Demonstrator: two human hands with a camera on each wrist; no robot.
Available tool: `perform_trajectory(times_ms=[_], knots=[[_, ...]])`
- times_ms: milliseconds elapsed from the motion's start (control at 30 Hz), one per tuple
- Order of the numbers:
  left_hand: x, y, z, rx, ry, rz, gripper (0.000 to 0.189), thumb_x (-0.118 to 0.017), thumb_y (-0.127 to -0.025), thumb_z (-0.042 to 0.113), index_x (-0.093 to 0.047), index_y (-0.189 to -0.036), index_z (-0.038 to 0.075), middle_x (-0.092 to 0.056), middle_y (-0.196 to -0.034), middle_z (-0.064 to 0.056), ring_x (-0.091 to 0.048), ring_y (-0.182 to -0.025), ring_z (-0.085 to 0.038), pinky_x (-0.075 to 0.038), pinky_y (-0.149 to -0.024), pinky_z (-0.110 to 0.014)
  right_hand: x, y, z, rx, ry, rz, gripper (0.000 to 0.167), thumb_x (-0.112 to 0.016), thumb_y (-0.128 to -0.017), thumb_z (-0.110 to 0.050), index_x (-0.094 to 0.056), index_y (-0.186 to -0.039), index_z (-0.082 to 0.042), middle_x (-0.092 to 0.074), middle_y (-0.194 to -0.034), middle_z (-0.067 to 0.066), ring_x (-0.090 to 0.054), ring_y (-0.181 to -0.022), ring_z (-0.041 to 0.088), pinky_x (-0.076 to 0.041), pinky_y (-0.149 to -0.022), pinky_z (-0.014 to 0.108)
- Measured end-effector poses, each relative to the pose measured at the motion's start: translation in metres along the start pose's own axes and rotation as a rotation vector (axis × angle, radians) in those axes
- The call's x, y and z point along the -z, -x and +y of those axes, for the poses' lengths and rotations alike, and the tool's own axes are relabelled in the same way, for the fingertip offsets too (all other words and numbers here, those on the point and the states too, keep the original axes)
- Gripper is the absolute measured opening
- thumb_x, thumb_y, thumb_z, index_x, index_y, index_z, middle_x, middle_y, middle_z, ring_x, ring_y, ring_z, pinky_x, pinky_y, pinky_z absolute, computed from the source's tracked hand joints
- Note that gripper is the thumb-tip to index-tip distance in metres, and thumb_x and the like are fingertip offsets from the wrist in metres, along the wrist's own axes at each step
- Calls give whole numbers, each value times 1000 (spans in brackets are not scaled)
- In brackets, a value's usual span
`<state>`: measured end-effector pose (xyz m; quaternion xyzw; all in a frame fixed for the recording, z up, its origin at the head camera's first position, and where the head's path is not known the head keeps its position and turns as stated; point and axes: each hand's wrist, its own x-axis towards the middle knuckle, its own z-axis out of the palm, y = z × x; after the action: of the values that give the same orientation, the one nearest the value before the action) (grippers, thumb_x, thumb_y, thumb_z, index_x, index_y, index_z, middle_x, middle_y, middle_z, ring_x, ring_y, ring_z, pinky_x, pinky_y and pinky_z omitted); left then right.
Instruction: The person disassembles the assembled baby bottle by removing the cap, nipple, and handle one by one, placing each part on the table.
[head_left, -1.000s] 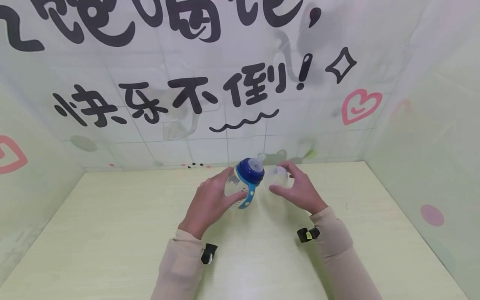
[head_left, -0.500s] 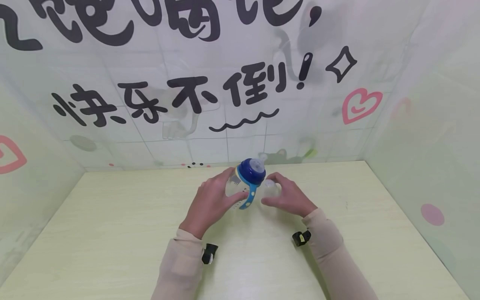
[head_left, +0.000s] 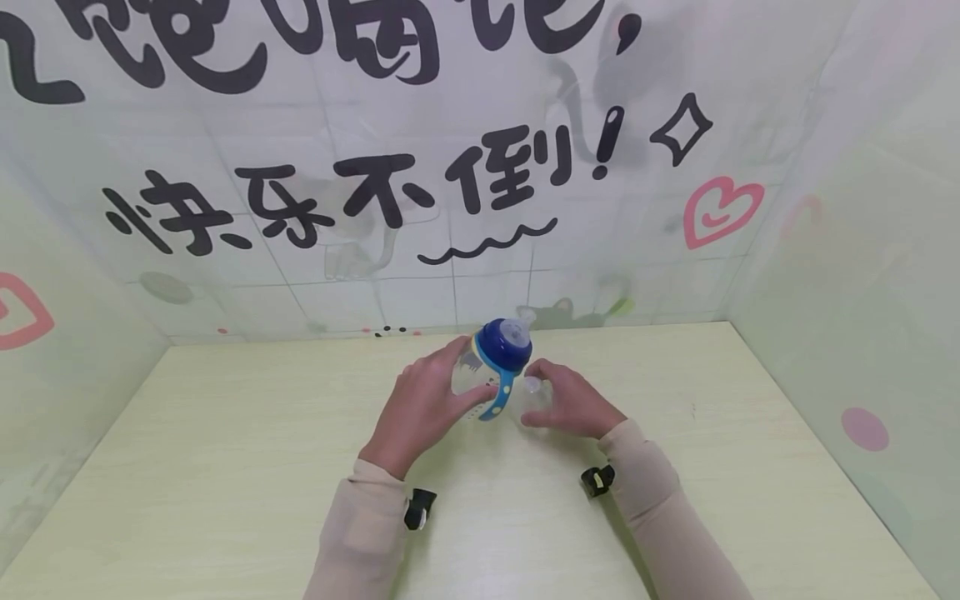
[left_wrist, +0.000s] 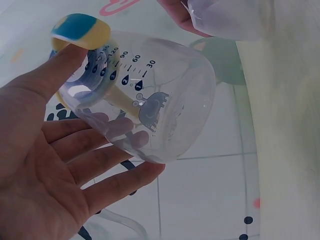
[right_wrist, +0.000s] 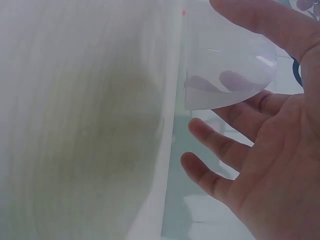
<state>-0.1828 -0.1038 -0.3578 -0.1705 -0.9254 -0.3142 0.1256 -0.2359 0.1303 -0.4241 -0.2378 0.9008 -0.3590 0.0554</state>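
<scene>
In the head view my left hand grips a clear baby bottle above the table. The bottle has a dark blue collar, a clear teat and light blue dotted handles, and it leans to the right. My left thumb lies on a yellow and blue handle in the left wrist view, with the fingers behind the printed body. Just right of the bottle, my right hand holds a clear domed cap between thumb and fingers. The right wrist view shows the cap's open rim facing the tabletop, apart from it.
A pale wood-grain table lies under both hands. Behind it stands a white printed wall with black lettering, and pale side walls rise left and right. A black strap device sits at each wrist.
My right hand has come down and slightly left with the clear cap, nearer the table and lower beside the bottle. My left hand and the bottle have stayed almost still.
</scene>
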Motion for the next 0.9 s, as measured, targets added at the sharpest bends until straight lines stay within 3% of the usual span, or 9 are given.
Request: perform_trajectory(times_ms=[267,900], knots=[[0,-1,1,-4,-17,1,68,-78,-85,42,-56,-138,4,-67,-125,-15,-65,-113,-33,-50,-94,-56,-3,-1,3,21,25,-12,53,-85,-76,-19,-59,-120,-3,-65,-120,12,-58,-117,33,-45,-102,49],[1,-1,1,1,-15,2,68,-78,-85,41,-57,-137,4,-68,-123,-16,-67,-110,-32,-51,-92,-57,-6,-1,0,-19,72,-52,54,-85,-76,-17,-57,-120,-4,-65,-121,15,-59,-116,34,-46,-100,49]])
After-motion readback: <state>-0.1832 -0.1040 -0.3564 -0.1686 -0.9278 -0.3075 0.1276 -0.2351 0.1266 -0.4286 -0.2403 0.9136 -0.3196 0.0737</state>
